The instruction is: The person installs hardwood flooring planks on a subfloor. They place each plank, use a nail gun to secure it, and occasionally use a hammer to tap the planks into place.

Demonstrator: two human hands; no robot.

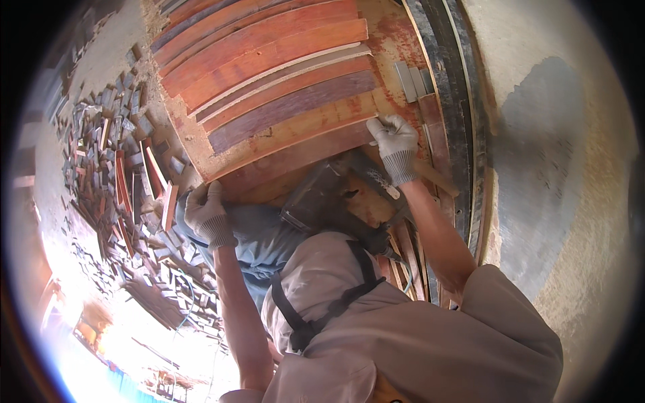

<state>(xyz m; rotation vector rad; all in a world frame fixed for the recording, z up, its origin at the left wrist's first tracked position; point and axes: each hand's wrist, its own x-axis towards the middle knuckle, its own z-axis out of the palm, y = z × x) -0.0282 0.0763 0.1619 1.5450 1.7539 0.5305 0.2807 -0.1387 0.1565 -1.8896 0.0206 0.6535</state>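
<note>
A long reddish-brown wooden strip point(295, 153) spans between my two gloved hands, one narrow edge facing up. My left hand point(207, 211), in a pale knit work glove, is closed on its left end. The right end is pinched in my right hand point(396, 140), thumb along the top edge. Right behind this strip lie several more painted strips point(289, 111), orange-red and purplish, roughly parallel on a dusty wooden panel point(185, 131). Close to my body and below the held strip rests a dark power tool point(326, 195), which looks like a nail gun with a thin hose point(406, 272).
A large heap of small wooden offcuts point(124, 168) covers the floor at the left. Long dark boards point(457, 101) run along the right side of the panel. Small grey blocks point(410, 80) sit at its right edge. Beyond is concrete floor point(537, 168) with a dark patch.
</note>
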